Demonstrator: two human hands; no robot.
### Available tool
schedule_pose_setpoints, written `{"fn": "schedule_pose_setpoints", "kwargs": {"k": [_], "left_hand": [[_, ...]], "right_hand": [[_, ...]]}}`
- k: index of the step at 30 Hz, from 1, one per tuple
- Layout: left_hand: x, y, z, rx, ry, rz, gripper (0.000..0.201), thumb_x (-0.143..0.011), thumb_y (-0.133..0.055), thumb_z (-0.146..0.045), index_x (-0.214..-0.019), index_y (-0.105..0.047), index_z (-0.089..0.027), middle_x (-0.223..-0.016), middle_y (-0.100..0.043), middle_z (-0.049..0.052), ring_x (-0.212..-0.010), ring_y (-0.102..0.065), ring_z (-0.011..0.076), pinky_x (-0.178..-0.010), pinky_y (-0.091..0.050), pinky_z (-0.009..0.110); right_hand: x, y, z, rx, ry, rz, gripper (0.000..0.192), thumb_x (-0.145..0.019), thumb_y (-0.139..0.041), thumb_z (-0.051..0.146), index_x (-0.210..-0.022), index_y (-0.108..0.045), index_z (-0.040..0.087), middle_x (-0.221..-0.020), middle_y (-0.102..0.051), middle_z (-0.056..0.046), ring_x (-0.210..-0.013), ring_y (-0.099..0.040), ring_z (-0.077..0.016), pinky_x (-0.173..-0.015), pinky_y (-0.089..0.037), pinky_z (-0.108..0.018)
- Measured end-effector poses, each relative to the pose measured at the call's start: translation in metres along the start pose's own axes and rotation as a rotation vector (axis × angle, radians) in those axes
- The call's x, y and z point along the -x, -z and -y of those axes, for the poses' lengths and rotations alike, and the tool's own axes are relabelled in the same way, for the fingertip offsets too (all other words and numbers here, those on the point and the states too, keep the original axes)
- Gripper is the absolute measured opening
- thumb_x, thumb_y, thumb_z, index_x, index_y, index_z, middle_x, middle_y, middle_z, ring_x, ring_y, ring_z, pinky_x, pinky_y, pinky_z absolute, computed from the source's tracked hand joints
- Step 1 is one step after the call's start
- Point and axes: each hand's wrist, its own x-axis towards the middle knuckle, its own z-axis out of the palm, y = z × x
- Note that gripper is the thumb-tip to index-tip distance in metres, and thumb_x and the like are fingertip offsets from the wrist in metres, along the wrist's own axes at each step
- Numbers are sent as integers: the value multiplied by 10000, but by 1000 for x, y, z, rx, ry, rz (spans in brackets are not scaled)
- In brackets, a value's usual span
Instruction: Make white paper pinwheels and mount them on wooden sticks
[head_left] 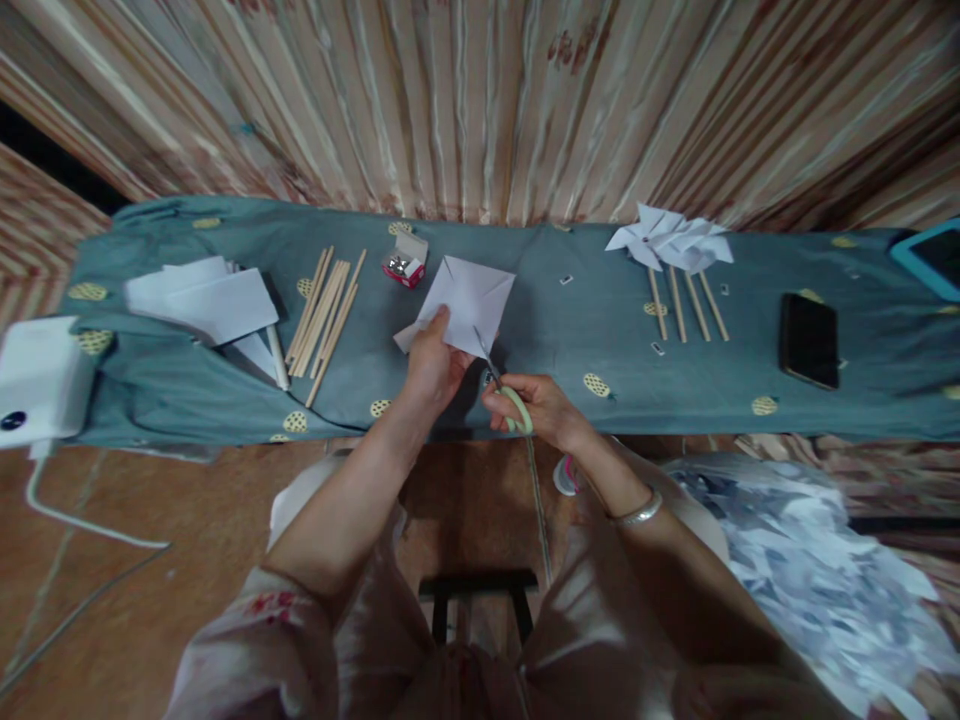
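My left hand grips a square sheet of white paper by its lower left side, thumb on top. Slits run inward from some of the sheet's corners. In my right hand is a pair of scissors with pale green handles. Their blades point up and left and meet the paper near its lower right corner. Just beyond the sheet stands a small open red box of shiny metal pins. Several wooden sticks lie to the left of my left hand.
White paper pinwheels on sticks lie at the right, near a black phone. Paper sheets and a white boxy device with a cable are at the left. A clear bag of paper pinwheels or scraps sits below right.
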Motion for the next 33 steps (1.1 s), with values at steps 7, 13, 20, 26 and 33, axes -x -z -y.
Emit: {"fn": "schedule_pose_setpoints", "kwargs": {"k": [7,13,20,26,33], "left_hand": [[4,-2,3,-14,25,-5,275,-988,-468,-251,-1160,-630,-111,-978,-768,125,-982,-738,241,-896,-590,348],[1,0,3,7,3,-27,238,-965,-516,-240,-1152,-636,-156,-962,-768,78,-1040,-716,240,-952,-575,381],[5,-3,4,-31,28,-9,259,-994,-440,-235,-1080,-649,-108,-958,-764,106,-966,-731,228,-936,-576,371],[7,-6,4,-13,34,-58,211,-993,-451,-207,-980,-648,-134,-817,-748,35,-816,-738,170,-869,-586,291],[7,-4,4,-11,59,-20,225,-991,-463,-234,-1053,-655,-135,-914,-758,77,-908,-736,191,-900,-573,310]], "right_hand": [[0,1,0,13,16,-4,424,-641,-804,584,-732,-666,193,-537,-630,42,-476,-558,-81,-472,-430,-191],[-2,1,-4,-1,18,-25,414,-624,-826,555,-737,-671,188,-525,-625,47,-478,-558,-80,-488,-446,-193],[-2,1,-3,18,20,-28,429,-633,-811,572,-745,-662,186,-547,-635,38,-487,-567,-84,-476,-432,-193],[-3,0,-3,2,21,-39,439,-613,-822,566,-733,-653,179,-526,-623,45,-465,-546,-75,-467,-420,-187],[-3,1,-4,1,20,-40,430,-621,-823,559,-733,-660,177,-534,-631,39,-478,-560,-76,-480,-431,-186]]}}
